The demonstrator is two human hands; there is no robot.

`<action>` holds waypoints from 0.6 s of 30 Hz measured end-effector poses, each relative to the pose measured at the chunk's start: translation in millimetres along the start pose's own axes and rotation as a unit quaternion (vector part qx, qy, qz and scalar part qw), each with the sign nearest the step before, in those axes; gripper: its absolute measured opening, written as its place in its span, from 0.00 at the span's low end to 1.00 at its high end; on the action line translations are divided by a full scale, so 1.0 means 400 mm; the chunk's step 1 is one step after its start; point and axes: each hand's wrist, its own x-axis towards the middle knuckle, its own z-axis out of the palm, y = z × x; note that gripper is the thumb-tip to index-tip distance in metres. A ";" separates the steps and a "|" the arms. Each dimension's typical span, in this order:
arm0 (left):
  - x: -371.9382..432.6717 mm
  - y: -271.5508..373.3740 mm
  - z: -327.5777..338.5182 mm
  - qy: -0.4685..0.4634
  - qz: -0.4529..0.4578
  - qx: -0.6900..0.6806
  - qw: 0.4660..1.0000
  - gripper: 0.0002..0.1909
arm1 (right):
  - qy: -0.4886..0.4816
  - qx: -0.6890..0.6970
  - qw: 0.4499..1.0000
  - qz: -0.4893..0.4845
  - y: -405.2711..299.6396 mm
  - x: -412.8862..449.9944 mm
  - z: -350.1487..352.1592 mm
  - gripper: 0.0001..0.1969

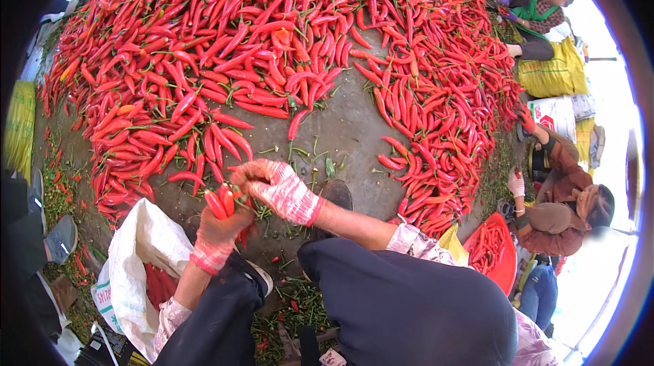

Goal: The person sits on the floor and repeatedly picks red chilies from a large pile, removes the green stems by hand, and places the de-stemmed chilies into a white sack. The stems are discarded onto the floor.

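My left hand, in a stained red-and-white knit glove, is closed around several red chili peppers, their tips or cut ends pointing up and outward. Just right of it, my right hand, gloved the same way, has its thumb and fingers bent together at the green stems; whether it pinches one cannot be told. A big heap of red chilies with green stems spreads over the grey ground before me. Loose green stems lie on the ground near my right hand. A white woven sack stands open beside my left forearm, with red chilies inside.
Co-workers sit along the heap's right side, one with a gloved hand. A red basin holding chilies stands at lower right. Yellow sacks lie behind them, another at far left. My dark shoe is near the stems.
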 end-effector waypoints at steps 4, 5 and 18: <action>-0.060 0.001 0.004 -0.124 0.079 0.005 0.989 0.15 | -0.052 0.108 0.984 0.129 0.000 -0.092 -0.005 0.12; -0.069 -0.009 0.010 -0.184 0.135 -0.019 0.973 0.16 | -0.095 0.126 0.975 0.157 -0.003 -0.118 -0.021 0.13; -0.035 0.007 -0.034 -0.051 0.105 0.006 0.993 0.20 | -0.195 -0.784 0.526 -0.267 0.022 0.169 -0.409 0.13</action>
